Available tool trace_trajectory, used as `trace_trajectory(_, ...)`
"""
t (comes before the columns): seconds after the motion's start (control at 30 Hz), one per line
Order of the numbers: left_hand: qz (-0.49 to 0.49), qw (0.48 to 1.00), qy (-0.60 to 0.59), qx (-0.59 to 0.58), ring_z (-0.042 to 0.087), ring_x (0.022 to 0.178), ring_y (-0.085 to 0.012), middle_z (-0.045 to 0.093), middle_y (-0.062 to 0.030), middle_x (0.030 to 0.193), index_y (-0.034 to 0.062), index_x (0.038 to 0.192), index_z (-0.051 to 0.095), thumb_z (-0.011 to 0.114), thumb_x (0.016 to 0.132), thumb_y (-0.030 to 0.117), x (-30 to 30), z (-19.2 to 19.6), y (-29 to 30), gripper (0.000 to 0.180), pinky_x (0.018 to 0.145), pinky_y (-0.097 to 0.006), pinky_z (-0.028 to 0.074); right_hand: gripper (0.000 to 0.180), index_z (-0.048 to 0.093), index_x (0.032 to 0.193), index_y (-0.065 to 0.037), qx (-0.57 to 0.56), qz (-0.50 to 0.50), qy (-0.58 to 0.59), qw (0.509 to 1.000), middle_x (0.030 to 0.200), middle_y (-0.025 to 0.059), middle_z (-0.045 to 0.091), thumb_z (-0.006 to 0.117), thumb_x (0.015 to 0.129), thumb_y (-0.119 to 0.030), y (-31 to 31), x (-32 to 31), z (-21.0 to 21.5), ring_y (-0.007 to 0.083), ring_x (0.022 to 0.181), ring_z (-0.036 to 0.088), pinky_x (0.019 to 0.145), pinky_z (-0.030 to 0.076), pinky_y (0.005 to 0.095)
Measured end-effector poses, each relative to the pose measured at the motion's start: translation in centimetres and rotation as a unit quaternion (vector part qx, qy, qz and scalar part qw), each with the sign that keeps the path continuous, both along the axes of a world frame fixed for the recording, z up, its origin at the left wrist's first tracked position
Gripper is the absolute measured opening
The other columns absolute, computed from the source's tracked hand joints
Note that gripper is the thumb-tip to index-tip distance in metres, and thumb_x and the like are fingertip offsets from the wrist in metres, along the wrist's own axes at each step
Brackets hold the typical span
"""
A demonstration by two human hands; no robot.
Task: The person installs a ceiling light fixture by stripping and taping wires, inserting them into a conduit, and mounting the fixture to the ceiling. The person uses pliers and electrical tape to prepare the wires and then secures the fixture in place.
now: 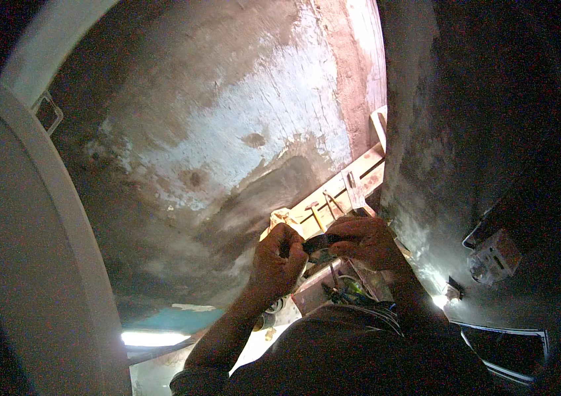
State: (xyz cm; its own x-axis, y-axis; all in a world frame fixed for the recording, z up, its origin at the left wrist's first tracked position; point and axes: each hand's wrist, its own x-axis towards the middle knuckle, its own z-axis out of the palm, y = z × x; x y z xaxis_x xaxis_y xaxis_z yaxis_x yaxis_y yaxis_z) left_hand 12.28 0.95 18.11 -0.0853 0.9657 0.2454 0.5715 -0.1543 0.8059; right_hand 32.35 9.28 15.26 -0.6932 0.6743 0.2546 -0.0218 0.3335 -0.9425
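Observation:
In front of my chest, both hands work at a dark, rounded band [320,243] that looks like a roll of tape. My right hand [367,243] grips it from the right, thumb and fingers closed on it. My left hand [279,259] is closed in a pinch against its left end; shadow hides just what the fingertips hold. Beyond the hands a hammer [316,214] with a pale handle lies on a wooden board [310,201]. Beside it rests a slim, dark-handled tool [332,200], perhaps pliers.
Close to my body stands an open box [307,290] with assorted tools and a green item. A worn, patchy blue-grey wall [274,112] rises ahead. A white door or panel [36,244] is at left. A bright lamp [440,301] shines low right, near a pale wall-mounted box [495,257].

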Motion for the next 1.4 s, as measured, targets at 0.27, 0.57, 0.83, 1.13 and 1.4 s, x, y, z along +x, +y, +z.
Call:
trace_trajectory(0.27, -0.043, 0.979, -0.180, -0.086, 0.066, 0.074, -0.0138, 0.068, -0.0081, 0.080, -0.0009, 0.095, 0.064, 0.063, 0.091, 0.012, -0.8, 2.1, -0.2, 0.014, 0.067, -0.028, 0.054, 0.024, 0.069, 0.100, -0.003, 0.055, -0.037, 0.039, 0.997, 0.090, 0.0079, 0.068, 0.068, 0.087, -0.024, 0.7, 0.3, -0.6, 0.0174, 0.078, 0.063, 0.070, 0.051, 0.0312)
trace_trajectory(0.57, -0.055, 0.992, 0.110, 0.018, 0.067, 0.070, -0.0207, 0.069, -0.0106, 0.079, 0.0042, 0.084, 0.067, 0.068, 0.083, 0.014, -1.2, 3.1, 0.4, 0.010, 0.067, -0.033, 0.053, 0.024, 0.069, 0.099, -0.003, -0.043, -0.004, 0.061, 0.997, 0.091, 0.0066, 0.068, 0.071, 0.085, -0.023, 0.4, 0.0, 0.1, 0.0156, 0.081, 0.063, 0.073, 0.050, 0.0310)
trace_trajectory(0.83, -0.103, 0.980, 0.141, 0.093, 0.061, 0.061, -0.0192, 0.060, -0.0107, 0.071, 0.0019, 0.088, 0.053, 0.062, 0.083, 0.003, -1.4, 0.9, 1.0, 0.011, 0.059, -0.032, 0.050, 0.030, 0.070, 0.095, 0.000, 0.069, 0.023, 0.073, 0.995, 0.088, 0.0104, 0.068, 0.077, 0.077, -0.023, 0.7, -0.4, 0.2, 0.0217, 0.078, 0.063, 0.070, 0.049, 0.0342)
trace_trajectory(1.13, 0.006, 0.999, 0.022, -0.030, 0.060, 0.064, -0.0146, 0.060, -0.0086, 0.072, 0.0020, 0.087, 0.050, 0.054, 0.091, 0.008, -0.1, 0.6, 0.5, 0.008, 0.059, -0.030, 0.049, 0.032, 0.069, 0.092, -0.001, 0.095, -0.026, 0.072, 0.993, 0.082, 0.0096, 0.066, 0.073, 0.081, -0.030, 0.6, -0.6, -0.5, 0.0232, 0.073, 0.062, 0.068, 0.049, 0.0350)
trace_trajectory(1.4, -0.095, 0.977, -0.164, -0.095, 0.064, 0.071, -0.0126, 0.067, -0.0076, 0.081, -0.0011, 0.103, 0.063, 0.059, 0.094, 0.012, -1.3, 2.4, 0.6, 0.017, 0.064, -0.027, 0.052, 0.028, 0.067, 0.092, -0.001, 0.029, -0.024, -0.009, 0.999, 0.082, 0.0092, 0.066, 0.069, 0.086, -0.028, 0.9, 0.1, -0.4, 0.0191, 0.074, 0.063, 0.067, 0.051, 0.0332)
